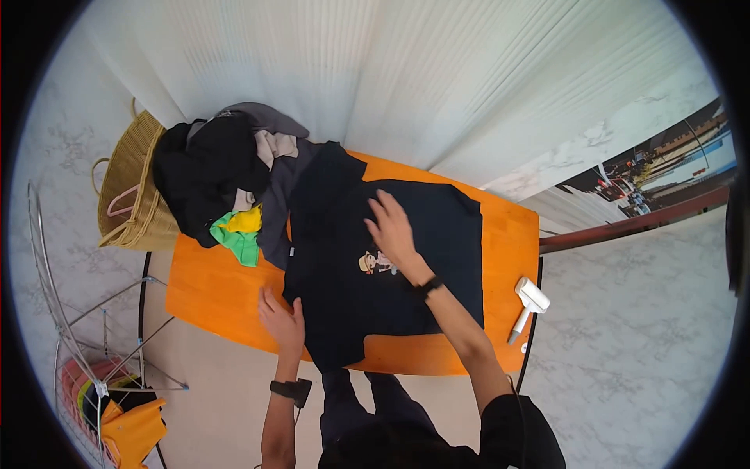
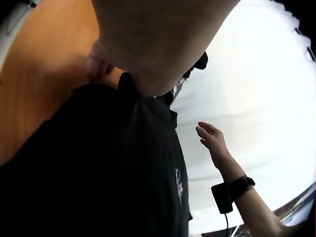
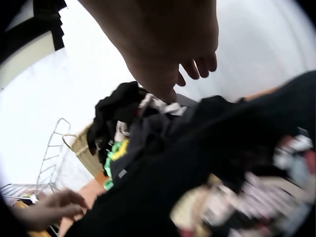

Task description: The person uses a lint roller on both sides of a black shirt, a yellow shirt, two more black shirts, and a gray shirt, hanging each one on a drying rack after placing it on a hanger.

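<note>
An orange bench [image 1: 504,258] stands lengthwise from left to right, its surface smooth and its far edge just beside a pale pleated curtain [image 1: 437,70]. Across its middle lies a black shirt [image 1: 445,227], spread nearly flat, with one sleeve toward the far edge and the other reaching the near edge. A cartoon print [image 1: 367,263] in a yellow hat shows near its centre, lying sideways.

Both hands are free of cloth. The right hand [image 1: 393,234] is over the shirt just beyond the print, fingers spread a little; the right wrist view shows them clear of the fabric. The left hand [image 1: 283,322] is just left of the shirt at the bench's near side, fingers extended and thumb apart; whether it touches the shirt, I cannot tell.

A clothes pile [image 1: 207,168], mostly black and grey, fills the far left of the bench, a green and yellow cloth [image 1: 242,234] at its near side. A woven basket [image 1: 148,211] adjoins the left end. Near left stands a metal rack [image 1: 66,289] with an orange garment [image 1: 134,430]. A white lint roller [image 1: 533,295] lies at the bench's right edge. Marble-patterned panels [image 1: 625,336] fill the right side, with a street-scene picture [image 1: 656,168] at far right.
</note>
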Action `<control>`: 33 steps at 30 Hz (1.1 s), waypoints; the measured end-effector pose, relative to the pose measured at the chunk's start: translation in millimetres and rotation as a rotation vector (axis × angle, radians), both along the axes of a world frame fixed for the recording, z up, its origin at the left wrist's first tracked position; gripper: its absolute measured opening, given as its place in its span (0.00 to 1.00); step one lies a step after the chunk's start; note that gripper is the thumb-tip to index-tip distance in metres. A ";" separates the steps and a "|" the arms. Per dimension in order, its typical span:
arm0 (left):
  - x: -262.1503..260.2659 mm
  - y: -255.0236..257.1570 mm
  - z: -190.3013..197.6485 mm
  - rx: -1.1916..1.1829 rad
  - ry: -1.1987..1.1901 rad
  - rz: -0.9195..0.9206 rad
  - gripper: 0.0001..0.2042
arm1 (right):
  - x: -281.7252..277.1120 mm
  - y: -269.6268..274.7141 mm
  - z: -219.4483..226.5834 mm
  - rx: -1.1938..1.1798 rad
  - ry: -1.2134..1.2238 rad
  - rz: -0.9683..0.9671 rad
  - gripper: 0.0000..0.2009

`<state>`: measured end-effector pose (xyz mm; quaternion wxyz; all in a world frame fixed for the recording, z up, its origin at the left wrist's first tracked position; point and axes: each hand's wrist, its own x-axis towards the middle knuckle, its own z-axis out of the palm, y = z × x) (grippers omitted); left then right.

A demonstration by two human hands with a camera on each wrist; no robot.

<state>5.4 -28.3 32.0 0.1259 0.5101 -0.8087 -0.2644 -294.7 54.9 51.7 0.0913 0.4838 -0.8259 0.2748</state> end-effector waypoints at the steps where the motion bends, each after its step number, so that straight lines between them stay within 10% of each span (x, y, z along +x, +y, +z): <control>1: -4.4 10.2 1.0 -0.254 0.060 -0.112 0.33 | -6.3 27.1 -10.7 0.040 -0.011 -0.097 0.24; 4: -27.8 42.2 -12.8 -0.117 0.019 -0.565 0.35 | -23.5 98.6 -43.8 0.143 0.032 -0.320 0.28; 15: -8.2 67.4 -43.1 -0.060 -0.233 -0.885 0.41 | 49.3 227.9 -85.7 0.306 -0.173 -0.693 0.34; 25: -3.2 92.9 -35.4 -0.082 -0.225 -0.912 0.45 | 57.7 284.3 -65.5 0.291 -0.210 -0.712 0.35; 33: -106.4 26.0 -27.5 -0.368 -0.116 -0.680 0.37 | 30.8 424.6 -51.3 0.182 0.028 -1.325 0.28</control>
